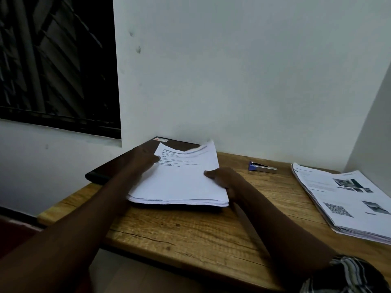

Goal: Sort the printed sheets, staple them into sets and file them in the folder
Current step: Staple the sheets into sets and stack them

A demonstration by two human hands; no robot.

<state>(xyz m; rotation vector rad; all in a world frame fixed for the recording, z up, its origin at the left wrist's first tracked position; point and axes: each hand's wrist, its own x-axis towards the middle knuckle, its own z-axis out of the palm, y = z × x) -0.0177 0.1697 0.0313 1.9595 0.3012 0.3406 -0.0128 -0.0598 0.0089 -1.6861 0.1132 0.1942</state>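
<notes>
White printed sheets [179,180], stacked, overlap the dark flat folder [114,168] at the wooden desk's [190,231] far left. The left hand [146,160] grips the stack's left edge, the right hand [223,180] its right. Sorting seems underway; next, a squared set needs the blue-and-silver stapler [262,167] lying further right.

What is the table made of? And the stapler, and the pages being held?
Table: looks like wood, matte, with grain lines and cracks. Stapler: seems shiny silvery metal with a blue, probably plastic, end. Pages: thin white paper; the far corners curl up.
</notes>
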